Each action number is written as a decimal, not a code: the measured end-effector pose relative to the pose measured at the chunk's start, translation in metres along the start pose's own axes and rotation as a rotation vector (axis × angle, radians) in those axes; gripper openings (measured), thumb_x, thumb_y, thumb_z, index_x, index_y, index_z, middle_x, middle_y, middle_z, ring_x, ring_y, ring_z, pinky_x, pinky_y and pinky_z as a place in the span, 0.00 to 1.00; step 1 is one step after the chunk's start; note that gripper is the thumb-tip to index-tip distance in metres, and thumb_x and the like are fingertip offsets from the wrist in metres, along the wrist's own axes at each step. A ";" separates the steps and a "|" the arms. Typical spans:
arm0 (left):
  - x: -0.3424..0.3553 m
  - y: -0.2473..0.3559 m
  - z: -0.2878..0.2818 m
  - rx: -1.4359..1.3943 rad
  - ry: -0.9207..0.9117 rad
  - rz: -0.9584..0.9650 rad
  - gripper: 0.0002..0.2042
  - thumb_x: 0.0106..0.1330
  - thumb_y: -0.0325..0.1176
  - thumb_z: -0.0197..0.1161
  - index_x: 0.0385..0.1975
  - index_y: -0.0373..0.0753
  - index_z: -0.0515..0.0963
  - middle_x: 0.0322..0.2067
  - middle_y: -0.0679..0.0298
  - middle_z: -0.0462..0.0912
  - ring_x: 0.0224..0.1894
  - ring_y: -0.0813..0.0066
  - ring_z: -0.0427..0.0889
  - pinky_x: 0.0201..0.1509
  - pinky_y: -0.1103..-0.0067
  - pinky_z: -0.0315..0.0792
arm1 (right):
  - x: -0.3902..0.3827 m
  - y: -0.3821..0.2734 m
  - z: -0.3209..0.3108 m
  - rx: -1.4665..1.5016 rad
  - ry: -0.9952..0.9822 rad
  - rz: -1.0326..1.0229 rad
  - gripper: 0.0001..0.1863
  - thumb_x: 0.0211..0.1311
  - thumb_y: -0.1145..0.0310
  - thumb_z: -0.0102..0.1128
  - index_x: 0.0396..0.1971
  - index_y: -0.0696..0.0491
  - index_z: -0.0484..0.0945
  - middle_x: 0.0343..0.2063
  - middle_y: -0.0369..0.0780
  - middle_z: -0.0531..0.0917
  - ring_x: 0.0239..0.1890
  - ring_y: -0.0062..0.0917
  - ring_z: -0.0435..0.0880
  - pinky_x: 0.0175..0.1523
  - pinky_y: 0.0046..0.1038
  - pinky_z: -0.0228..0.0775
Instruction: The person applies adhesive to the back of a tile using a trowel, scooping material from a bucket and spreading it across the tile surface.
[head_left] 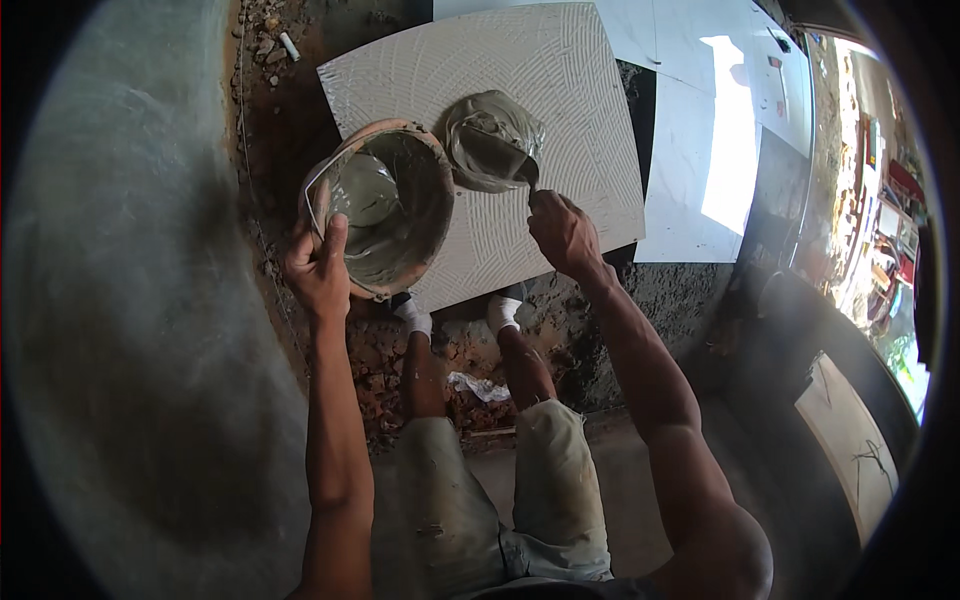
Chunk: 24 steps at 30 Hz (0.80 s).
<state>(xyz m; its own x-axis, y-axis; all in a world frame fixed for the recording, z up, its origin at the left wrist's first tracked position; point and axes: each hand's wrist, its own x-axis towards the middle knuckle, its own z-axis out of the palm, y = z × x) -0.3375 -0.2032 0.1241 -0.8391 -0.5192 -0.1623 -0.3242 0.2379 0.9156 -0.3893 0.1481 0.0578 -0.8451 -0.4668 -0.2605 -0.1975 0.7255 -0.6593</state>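
My left hand (320, 270) grips the rim of a tilted orange-brown bucket (428, 262), its thumb over the edge beside the wire handle. Wet grey mortar (368, 190) coats the inside of the bucket. In my right hand (565, 232) is the handle of a trowel (533, 172), fingers wrapped round it. The trowel's blade touches a mound of grey mortar (490, 130), which hides most of it. Beneath the mound lies a large tile (580, 90) with its ribbed back facing up. The bucket is over the tile's left part.
Laid white tiles (685, 170) reach away at the right, with a bright patch of light on them. Rough dark mortar (670, 290) borders the tile. A smooth grey wall (130, 250) rises on the left. Rubble (270, 45) and a crumpled white scrap (480, 386) lie on the ground.
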 end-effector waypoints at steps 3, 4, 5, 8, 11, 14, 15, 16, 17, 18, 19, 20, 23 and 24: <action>-0.008 -0.005 -0.027 0.003 0.018 0.002 0.15 0.69 0.31 0.67 0.52 0.32 0.82 0.51 0.66 0.85 0.45 0.84 0.77 0.50 0.82 0.68 | 0.004 -0.037 -0.002 0.056 0.106 0.251 0.19 0.61 0.66 0.61 0.51 0.55 0.74 0.42 0.49 0.81 0.44 0.50 0.81 0.48 0.45 0.74; -0.012 -0.004 -0.037 0.014 0.003 -0.025 0.15 0.70 0.30 0.65 0.53 0.31 0.81 0.53 0.66 0.84 0.51 0.83 0.78 0.56 0.83 0.68 | 0.002 -0.051 -0.005 0.062 0.095 0.246 0.19 0.61 0.66 0.61 0.51 0.55 0.74 0.42 0.49 0.81 0.44 0.50 0.81 0.48 0.45 0.74; -0.013 0.000 -0.041 0.017 0.012 -0.033 0.15 0.70 0.30 0.65 0.53 0.31 0.81 0.53 0.66 0.84 0.51 0.83 0.78 0.56 0.83 0.68 | -0.001 -0.062 -0.012 0.064 0.148 0.242 0.19 0.61 0.66 0.61 0.51 0.56 0.74 0.42 0.49 0.81 0.45 0.49 0.82 0.48 0.44 0.75; -0.015 0.010 -0.041 0.076 -0.002 -0.048 0.14 0.69 0.33 0.67 0.50 0.33 0.83 0.50 0.65 0.86 0.40 0.82 0.76 0.47 0.81 0.69 | -0.001 -0.075 -0.023 0.115 0.203 0.235 0.20 0.62 0.68 0.62 0.53 0.57 0.72 0.44 0.50 0.82 0.45 0.48 0.83 0.49 0.42 0.76; -0.019 0.008 -0.033 -0.002 0.038 -0.028 0.15 0.70 0.34 0.66 0.52 0.34 0.82 0.50 0.64 0.86 0.42 0.81 0.77 0.51 0.80 0.69 | 0.002 -0.046 0.000 0.108 0.244 0.288 0.21 0.65 0.66 0.60 0.55 0.55 0.69 0.41 0.53 0.82 0.43 0.53 0.83 0.47 0.45 0.75; -0.016 0.002 -0.033 -0.003 0.014 -0.109 0.17 0.69 0.34 0.66 0.55 0.35 0.81 0.49 0.65 0.86 0.43 0.80 0.77 0.53 0.79 0.69 | 0.024 -0.022 0.016 -0.043 -0.066 0.466 0.20 0.65 0.60 0.59 0.54 0.52 0.70 0.40 0.54 0.83 0.43 0.56 0.82 0.46 0.46 0.74; -0.015 0.002 -0.026 -0.055 0.025 -0.080 0.16 0.69 0.34 0.67 0.54 0.35 0.82 0.50 0.65 0.86 0.44 0.80 0.77 0.52 0.79 0.70 | 0.018 -0.017 0.013 -0.047 -0.061 0.464 0.20 0.65 0.60 0.59 0.54 0.52 0.70 0.40 0.54 0.83 0.43 0.56 0.82 0.46 0.46 0.74; -0.014 0.002 -0.029 -0.083 0.043 -0.052 0.16 0.69 0.34 0.67 0.54 0.35 0.82 0.50 0.64 0.86 0.45 0.80 0.78 0.50 0.79 0.70 | 0.015 -0.029 0.011 0.048 -0.024 0.422 0.20 0.64 0.61 0.60 0.53 0.52 0.70 0.38 0.53 0.83 0.42 0.55 0.82 0.45 0.46 0.74; -0.015 0.002 -0.027 -0.072 0.051 -0.062 0.16 0.69 0.34 0.67 0.54 0.35 0.82 0.50 0.64 0.86 0.45 0.80 0.78 0.50 0.79 0.70 | 0.008 -0.040 -0.002 0.131 0.004 0.386 0.20 0.63 0.63 0.61 0.53 0.53 0.71 0.37 0.52 0.83 0.42 0.54 0.83 0.45 0.46 0.74; -0.014 0.004 -0.027 -0.075 0.007 -0.068 0.16 0.69 0.34 0.67 0.54 0.34 0.82 0.52 0.63 0.85 0.47 0.81 0.78 0.53 0.80 0.69 | 0.005 -0.056 -0.017 0.167 0.012 0.342 0.20 0.62 0.65 0.62 0.52 0.54 0.71 0.37 0.50 0.83 0.39 0.54 0.83 0.44 0.44 0.75; -0.008 0.004 -0.026 -0.087 -0.038 -0.067 0.16 0.69 0.33 0.67 0.54 0.33 0.81 0.55 0.63 0.83 0.50 0.81 0.78 0.55 0.81 0.69 | -0.002 -0.066 -0.029 0.112 0.030 0.224 0.19 0.62 0.66 0.62 0.51 0.55 0.72 0.37 0.49 0.83 0.39 0.52 0.84 0.43 0.44 0.76; -0.001 0.004 -0.023 -0.101 -0.081 -0.057 0.16 0.70 0.33 0.66 0.54 0.31 0.81 0.57 0.62 0.82 0.53 0.82 0.78 0.57 0.82 0.68 | -0.003 -0.073 -0.038 0.056 0.057 0.101 0.18 0.62 0.68 0.62 0.50 0.55 0.73 0.37 0.48 0.83 0.38 0.50 0.84 0.43 0.43 0.76; 0.009 0.020 -0.009 0.005 -0.151 0.084 0.14 0.69 0.34 0.67 0.47 0.31 0.84 0.55 0.60 0.84 0.50 0.80 0.81 0.53 0.81 0.71 | 0.002 -0.098 -0.060 -0.016 -0.143 0.047 0.14 0.63 0.70 0.62 0.47 0.57 0.75 0.40 0.48 0.83 0.37 0.45 0.86 0.43 0.41 0.78; 0.013 0.019 -0.007 0.005 -0.154 0.083 0.14 0.69 0.34 0.67 0.47 0.31 0.84 0.55 0.60 0.84 0.50 0.80 0.81 0.53 0.81 0.71 | 0.010 -0.106 -0.059 -0.015 -0.143 0.050 0.14 0.63 0.70 0.62 0.47 0.57 0.75 0.40 0.48 0.83 0.37 0.45 0.86 0.43 0.41 0.78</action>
<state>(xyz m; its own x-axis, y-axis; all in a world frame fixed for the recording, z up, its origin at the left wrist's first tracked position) -0.3516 -0.2116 0.1416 -0.9200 -0.3658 -0.1407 -0.2528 0.2795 0.9263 -0.4061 0.0965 0.1665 -0.7750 -0.4963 -0.3911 -0.1650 0.7564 -0.6330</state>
